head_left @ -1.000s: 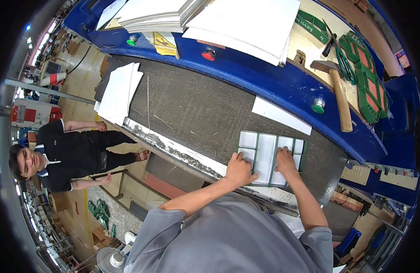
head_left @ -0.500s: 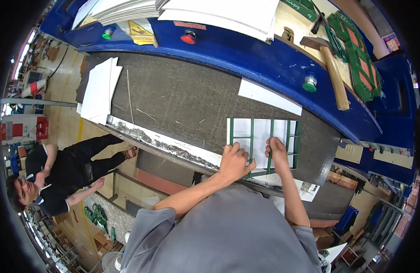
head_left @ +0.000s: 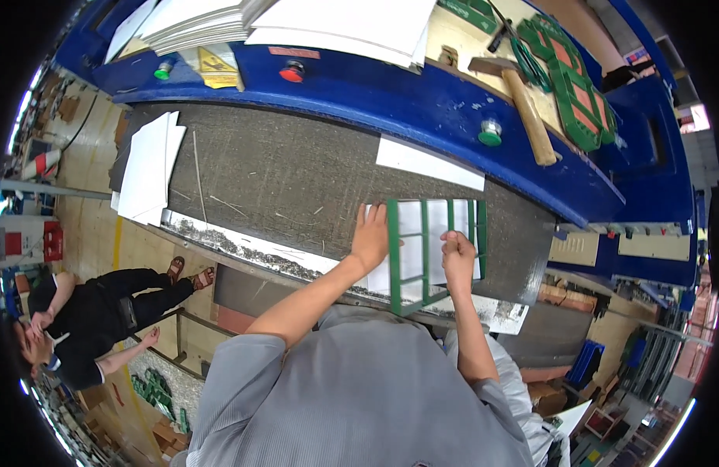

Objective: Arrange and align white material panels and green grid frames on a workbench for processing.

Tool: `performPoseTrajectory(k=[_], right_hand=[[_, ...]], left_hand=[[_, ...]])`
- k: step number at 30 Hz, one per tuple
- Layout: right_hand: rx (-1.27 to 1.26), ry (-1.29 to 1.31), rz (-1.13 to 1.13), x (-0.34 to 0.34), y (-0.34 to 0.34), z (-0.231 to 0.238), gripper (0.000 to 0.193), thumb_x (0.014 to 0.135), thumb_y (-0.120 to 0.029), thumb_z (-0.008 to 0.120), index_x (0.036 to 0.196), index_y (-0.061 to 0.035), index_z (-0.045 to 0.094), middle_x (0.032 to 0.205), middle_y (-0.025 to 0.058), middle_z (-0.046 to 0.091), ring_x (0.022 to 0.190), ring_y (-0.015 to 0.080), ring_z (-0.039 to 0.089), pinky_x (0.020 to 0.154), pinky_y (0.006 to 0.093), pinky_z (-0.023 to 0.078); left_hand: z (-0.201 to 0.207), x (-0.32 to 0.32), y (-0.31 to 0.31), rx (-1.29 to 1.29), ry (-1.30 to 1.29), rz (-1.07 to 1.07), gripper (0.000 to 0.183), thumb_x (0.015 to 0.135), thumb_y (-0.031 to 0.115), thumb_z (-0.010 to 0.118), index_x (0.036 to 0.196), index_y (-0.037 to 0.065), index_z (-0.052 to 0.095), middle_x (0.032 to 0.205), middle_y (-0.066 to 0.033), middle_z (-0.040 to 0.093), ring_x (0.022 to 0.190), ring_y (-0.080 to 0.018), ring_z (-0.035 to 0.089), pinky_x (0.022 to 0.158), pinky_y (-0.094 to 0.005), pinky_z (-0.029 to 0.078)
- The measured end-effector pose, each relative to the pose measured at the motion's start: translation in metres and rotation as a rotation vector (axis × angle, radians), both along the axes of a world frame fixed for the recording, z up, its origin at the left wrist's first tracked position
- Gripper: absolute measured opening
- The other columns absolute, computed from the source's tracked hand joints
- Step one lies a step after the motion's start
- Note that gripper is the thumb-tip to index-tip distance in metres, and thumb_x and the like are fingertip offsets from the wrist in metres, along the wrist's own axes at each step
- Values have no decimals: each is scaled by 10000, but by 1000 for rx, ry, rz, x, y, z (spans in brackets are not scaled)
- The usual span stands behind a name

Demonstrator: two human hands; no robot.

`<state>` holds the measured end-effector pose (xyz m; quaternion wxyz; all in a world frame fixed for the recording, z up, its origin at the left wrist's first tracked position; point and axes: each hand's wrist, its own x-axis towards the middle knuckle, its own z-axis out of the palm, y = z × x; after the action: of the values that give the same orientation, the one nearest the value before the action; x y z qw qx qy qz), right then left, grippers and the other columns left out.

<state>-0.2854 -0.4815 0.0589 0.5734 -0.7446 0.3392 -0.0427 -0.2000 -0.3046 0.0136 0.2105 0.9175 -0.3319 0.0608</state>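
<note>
A green open grid frame (head_left: 424, 249) stands tilted over the dark belt, its left side raised. My right hand (head_left: 458, 261) is closed, its fingers pinching one of the inner bars. At the frame's left edge my left hand (head_left: 369, 243) has its fingers stretched out, the tips partly beside and behind that edge; whether they touch it I cannot tell. White sheet material (head_left: 410, 247) shows through the frame's openings, lying beneath it.
White sheets (head_left: 151, 175) lie at the belt's left end, another sheet (head_left: 429, 163) at its far edge. On the blue housing sit push buttons (head_left: 292, 71). A hammer (head_left: 531, 117) and green moulded pieces (head_left: 581, 101) lie above. A co-worker (head_left: 87, 327) is at left.
The frame's left side has risen and the frame now tilts. My left hand has moved from its bars to beyond its left edge, fingers straightened. My right hand keeps its grip.
</note>
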Motion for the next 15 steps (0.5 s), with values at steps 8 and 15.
performPoseTrajectory(k=[8, 15], right_hand=[[-443, -244, -71, -33, -80, 35, 306, 993, -213, 473, 791, 11, 525, 623, 0, 412, 596, 86, 377, 523, 279, 315], [-672, -29, 45, -76, -127, 21, 276, 971, -204, 463, 814, -1, 563, 675, 164, 546, 619, 311, 521, 591, 391, 403]], left_hand=[[28, 34, -20, 352, 537, 98, 827, 514, 393, 891, 1160, 37, 516, 1117, -151, 536, 1088, -288, 509, 959, -404, 405], [41, 36, 45, -144, 873, -78, 570, 640, 246, 815, 1090, 0, 567, 1075, -216, 634, 1048, -380, 597, 880, -441, 472]])
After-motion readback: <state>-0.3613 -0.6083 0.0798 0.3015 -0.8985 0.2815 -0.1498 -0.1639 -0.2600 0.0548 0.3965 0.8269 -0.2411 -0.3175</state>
